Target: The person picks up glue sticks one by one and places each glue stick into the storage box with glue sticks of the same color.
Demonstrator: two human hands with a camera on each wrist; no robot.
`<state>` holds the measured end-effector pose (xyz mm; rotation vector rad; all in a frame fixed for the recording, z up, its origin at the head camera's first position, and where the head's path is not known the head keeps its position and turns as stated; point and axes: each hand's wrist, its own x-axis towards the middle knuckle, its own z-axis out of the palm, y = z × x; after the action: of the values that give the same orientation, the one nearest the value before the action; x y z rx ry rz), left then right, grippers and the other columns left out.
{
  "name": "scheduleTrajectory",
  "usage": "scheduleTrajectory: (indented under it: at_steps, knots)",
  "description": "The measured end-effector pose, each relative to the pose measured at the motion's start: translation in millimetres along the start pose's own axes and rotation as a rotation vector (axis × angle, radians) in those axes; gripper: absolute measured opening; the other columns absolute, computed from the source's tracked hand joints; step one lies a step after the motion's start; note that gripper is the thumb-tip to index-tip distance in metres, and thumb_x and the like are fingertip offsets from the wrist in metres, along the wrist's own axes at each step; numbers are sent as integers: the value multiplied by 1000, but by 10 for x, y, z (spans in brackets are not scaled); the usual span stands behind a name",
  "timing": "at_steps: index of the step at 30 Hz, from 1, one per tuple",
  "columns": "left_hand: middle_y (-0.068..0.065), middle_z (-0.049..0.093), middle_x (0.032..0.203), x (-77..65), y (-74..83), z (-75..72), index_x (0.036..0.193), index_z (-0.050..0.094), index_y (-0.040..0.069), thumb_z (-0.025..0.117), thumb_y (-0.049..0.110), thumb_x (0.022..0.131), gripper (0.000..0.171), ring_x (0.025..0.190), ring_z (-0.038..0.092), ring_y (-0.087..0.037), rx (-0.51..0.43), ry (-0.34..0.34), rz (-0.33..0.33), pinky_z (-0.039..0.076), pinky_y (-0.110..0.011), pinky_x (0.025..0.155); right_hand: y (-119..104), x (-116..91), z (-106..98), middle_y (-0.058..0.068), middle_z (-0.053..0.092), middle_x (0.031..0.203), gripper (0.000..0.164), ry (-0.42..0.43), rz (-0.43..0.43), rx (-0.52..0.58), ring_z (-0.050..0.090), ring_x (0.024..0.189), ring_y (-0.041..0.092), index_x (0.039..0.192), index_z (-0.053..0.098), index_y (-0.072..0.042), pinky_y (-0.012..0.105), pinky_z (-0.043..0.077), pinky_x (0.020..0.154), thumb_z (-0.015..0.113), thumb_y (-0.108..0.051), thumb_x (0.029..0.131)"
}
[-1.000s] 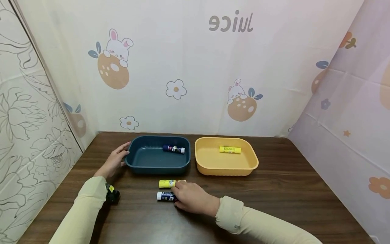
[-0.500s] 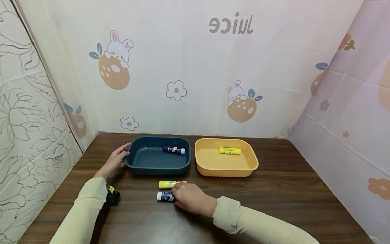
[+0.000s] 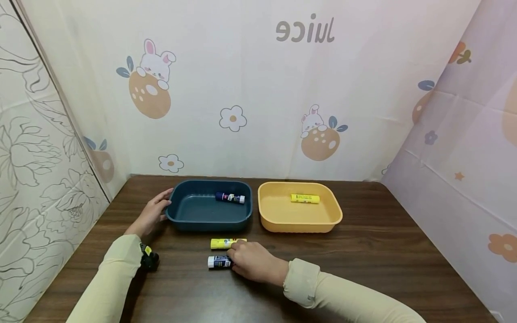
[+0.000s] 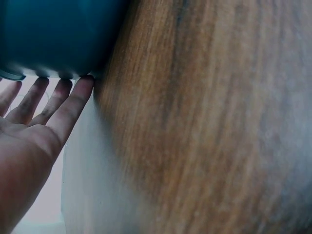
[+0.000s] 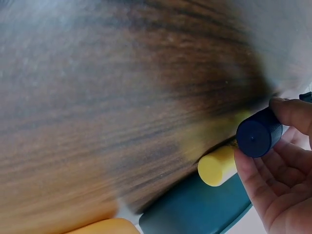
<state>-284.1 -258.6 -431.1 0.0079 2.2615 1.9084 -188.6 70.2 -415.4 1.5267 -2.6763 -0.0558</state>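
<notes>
Right hand at the blue glue stick, pinching one end; the rest of it points left from the fingers.

The stick's long axis runs sideways, white end farthest from the fingertips, and thumb and fingers are narrowed round its dark end; whether it bears on the table I cannot tell. A yellow glue stick lies roughly parallel, just beyond these fingers. Farther out, the teal bin is ahead-left of them, the yellow bin ahead-right. The left hand, well apart from both loose sticks, rests nearly straight fingers against the teal bin's outer side.
</notes>
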Motion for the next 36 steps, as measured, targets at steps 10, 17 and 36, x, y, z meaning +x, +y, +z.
scheduleTrajectory:
  at_steps: [10, 17, 36]
  knots:
    - [-19, 10, 157, 6, -8, -10, 153, 16, 9, 33, 15, 102, 54, 137, 21, -39, -19, 3, 5, 31, -58, 102, 63, 3, -134, 0, 64, 96, 29, 44, -17, -12, 55, 83, 7, 109, 67, -9, 17, 49, 70, 69, -28, 88]
    - [-18, 9, 157, 13, -17, -10, 153, 15, 8, 33, 15, 102, 54, 137, 20, -39, -11, -1, 10, 31, -57, 102, 126, 25, -272, -1, 63, 90, 23, 97, -17, -13, 53, 79, 7, 104, 68, -9, 15, 47, 67, 70, -25, 87]
    - [-20, 9, 157, 20, -19, -3, 154, 15, 10, 32, 15, 102, 55, 137, 20, -40, -19, 0, -5, 30, -57, 103, 362, 165, -651, 1, 66, 96, 26, 154, 92, 9, 56, 82, 10, 109, 68, -8, 17, 50, 71, 69, -23, 88]
